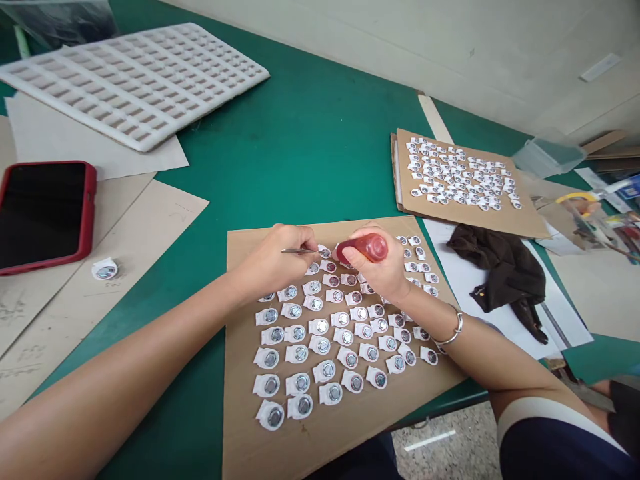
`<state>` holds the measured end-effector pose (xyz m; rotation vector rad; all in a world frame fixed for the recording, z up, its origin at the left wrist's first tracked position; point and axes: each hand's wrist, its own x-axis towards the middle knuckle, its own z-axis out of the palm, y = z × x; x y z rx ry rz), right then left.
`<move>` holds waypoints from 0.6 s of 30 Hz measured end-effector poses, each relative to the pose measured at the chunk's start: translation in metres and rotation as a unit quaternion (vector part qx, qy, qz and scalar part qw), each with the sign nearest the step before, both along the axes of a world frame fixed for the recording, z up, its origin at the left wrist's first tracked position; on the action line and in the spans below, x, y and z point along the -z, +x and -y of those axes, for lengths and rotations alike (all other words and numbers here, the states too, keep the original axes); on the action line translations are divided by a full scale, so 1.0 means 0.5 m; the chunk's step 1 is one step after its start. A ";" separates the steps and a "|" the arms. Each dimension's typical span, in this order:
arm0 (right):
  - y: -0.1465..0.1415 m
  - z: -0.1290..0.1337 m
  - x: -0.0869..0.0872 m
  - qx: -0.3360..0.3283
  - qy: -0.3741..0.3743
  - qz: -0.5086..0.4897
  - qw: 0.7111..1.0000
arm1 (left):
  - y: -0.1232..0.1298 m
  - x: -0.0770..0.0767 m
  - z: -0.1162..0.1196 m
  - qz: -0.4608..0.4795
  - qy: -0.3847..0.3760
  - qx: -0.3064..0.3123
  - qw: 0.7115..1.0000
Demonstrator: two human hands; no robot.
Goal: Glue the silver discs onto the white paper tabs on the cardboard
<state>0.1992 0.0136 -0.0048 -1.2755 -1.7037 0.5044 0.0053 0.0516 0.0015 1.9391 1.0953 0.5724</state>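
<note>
My left hand (281, 261) is closed on a thin metal tool like tweezers (299, 251), its tip at a small white piece with a round metallic centre (325, 252). My right hand (380, 270) wraps round a red squeeze bottle (369, 248), tilted with its narrow end toward that same piece. Whether the bottle touches the piece I cannot tell. Both hands are over the far part of a cardboard sheet (260, 453). Rows of several similar white pieces (301, 383) lie on the sheet, some hidden under my hands.
A white grid tray (145, 143) and a red-cased phone (90, 220) lie at the left, near a single loose piece (105, 269). Farther right are a second loaded cardboard (465, 217), a dark cloth (505, 267) and a clear plastic box (549, 157).
</note>
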 end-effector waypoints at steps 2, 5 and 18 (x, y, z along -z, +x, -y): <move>0.000 -0.001 0.000 -0.002 0.001 0.000 1.000 | 0.000 -0.001 0.000 -0.001 0.000 0.001 1.000; -0.001 -0.001 -0.001 0.000 0.000 0.002 1.000 | -0.001 -0.003 0.001 0.001 0.001 0.001 1.000; -0.009 -0.006 0.001 -0.003 0.020 -0.006 1.000 | -0.001 0.002 -0.002 0.001 -0.007 -0.003 1.000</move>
